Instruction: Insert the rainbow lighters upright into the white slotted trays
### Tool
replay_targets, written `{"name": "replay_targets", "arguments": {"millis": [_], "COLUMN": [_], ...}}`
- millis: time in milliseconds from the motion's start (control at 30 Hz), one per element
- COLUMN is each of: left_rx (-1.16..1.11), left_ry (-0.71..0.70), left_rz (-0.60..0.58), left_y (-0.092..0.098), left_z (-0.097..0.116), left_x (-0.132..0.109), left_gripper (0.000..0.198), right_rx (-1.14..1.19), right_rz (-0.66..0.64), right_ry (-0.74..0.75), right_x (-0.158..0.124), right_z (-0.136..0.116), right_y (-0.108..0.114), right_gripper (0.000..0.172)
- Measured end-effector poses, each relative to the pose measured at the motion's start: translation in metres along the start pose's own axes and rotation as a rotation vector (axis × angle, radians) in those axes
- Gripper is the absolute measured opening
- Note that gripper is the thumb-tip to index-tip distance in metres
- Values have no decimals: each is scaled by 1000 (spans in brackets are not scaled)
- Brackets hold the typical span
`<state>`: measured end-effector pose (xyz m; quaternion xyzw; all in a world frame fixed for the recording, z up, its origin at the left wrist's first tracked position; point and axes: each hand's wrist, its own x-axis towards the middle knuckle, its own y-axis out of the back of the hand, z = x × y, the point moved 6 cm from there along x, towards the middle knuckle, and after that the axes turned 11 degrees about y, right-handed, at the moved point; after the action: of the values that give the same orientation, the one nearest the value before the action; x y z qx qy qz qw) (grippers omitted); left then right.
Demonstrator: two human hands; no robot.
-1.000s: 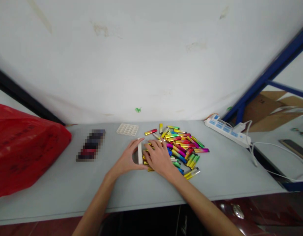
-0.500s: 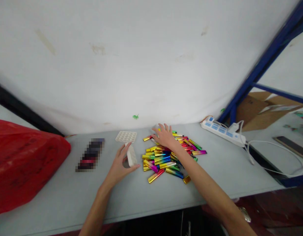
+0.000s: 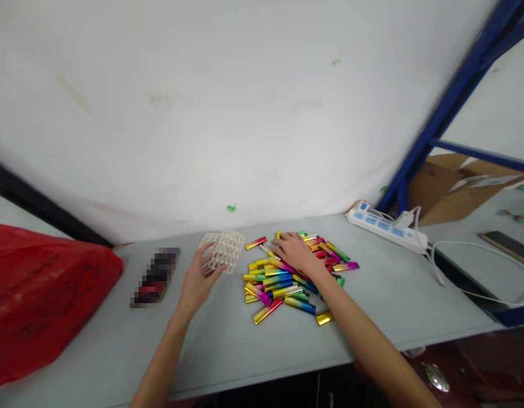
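My left hand (image 3: 197,277) grips a small white tray (image 3: 228,249) with rows of holes, thumb on the near edge and fingers on the left side. The tray is tilted, its holed face showing. Behind it, partly covered, lies a second white holed tray (image 3: 207,240). My right hand (image 3: 293,249) lies palm down on the far side of a loose pile of shiny metallic lighters (image 3: 278,279) in gold, red, blue, green and purple. Its fingers are stretched out over several of them; whether any is under the fingertips is hidden.
A red plastic bag (image 3: 45,294) fills the left of the grey table (image 3: 228,357). A blurred-out phone-like object (image 3: 156,276) lies near it. At the back right are a white power strip (image 3: 387,228) with cables, a blue metal frame (image 3: 440,122) and a cardboard box (image 3: 444,187).
My left hand has turned the tray so its holed face shows, over the second tray. My right hand has come down and nearer onto the lighters. The view has shifted slightly.
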<state>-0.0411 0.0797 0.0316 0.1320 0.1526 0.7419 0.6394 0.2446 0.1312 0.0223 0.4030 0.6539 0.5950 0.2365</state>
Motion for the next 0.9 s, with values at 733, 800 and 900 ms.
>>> {"name": "replay_targets", "arguments": {"millis": [733, 800, 900], "left_rx": [625, 693, 765], "left_ry": [-395, -341, -298], "left_rz": [157, 138, 22], "left_y": [-32, -3, 25], "left_z": [12, -13, -41], "left_x": [88, 83, 61], "left_gripper": [36, 45, 60], "right_rx": [30, 50, 70], "right_rz": [199, 185, 176], "right_ry": [-180, -175, -162], "right_x": [-18, -17, -15], "right_z": [17, 21, 25], "right_y": [8, 5, 3], "right_gripper": [32, 31, 32]}}
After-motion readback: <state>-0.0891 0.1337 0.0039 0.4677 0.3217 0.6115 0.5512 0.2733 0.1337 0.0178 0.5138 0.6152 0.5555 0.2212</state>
